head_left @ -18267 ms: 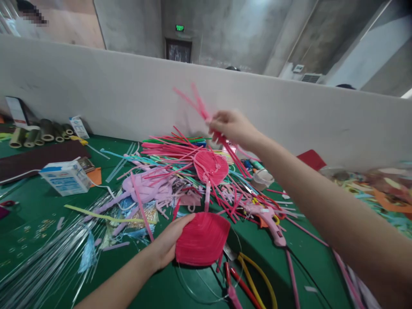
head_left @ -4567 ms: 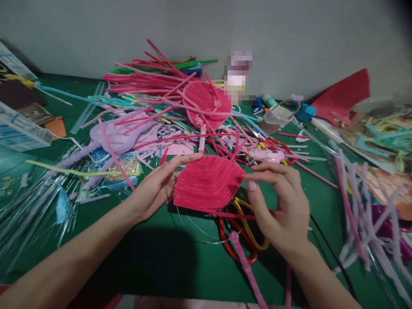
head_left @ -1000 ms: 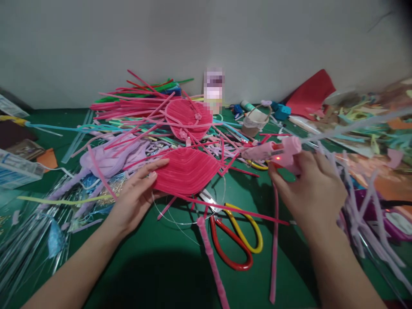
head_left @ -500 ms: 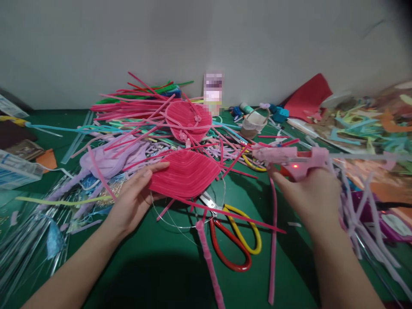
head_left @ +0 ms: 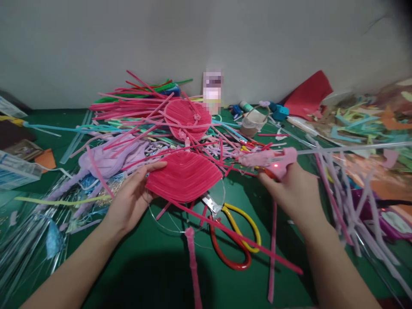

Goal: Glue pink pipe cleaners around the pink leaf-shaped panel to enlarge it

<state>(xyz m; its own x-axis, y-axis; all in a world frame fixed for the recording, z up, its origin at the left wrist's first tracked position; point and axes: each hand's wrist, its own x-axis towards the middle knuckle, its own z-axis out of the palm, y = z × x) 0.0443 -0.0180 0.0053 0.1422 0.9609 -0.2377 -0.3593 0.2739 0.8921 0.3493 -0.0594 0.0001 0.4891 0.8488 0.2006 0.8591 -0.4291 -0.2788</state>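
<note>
My left hand (head_left: 131, 195) pinches the left edge of a fan-shaped panel of pink pipe cleaners (head_left: 185, 176), thumb on top and the other fingers underneath. A long pink pipe cleaner (head_left: 244, 240) trails from the panel's lower edge toward the right. In my right hand (head_left: 294, 191) is a pink glue gun (head_left: 268, 159) with its red light lit and a clear glue stick (head_left: 347, 149) out of its back. Its nozzle points left, a little right of the panel. Below the panel lie scissors (head_left: 243, 227) with red and yellow handles and a wrapped pink stem (head_left: 193, 266).
Behind the panel are a round pink pipe-cleaner piece (head_left: 189, 118) and a heap of pink pipe cleaners (head_left: 128, 105). A purple piece (head_left: 112, 159) lies left; a small basket (head_left: 252, 122) stands at the back. Purple strips (head_left: 360, 201) and paper scraps (head_left: 360, 116) cover the right.
My right hand has brought the glue gun left and slightly down, closer to the panel. The panel has tilted and shifted slightly left; its trailing pipe cleaner and the wrapped stem have moved too.
</note>
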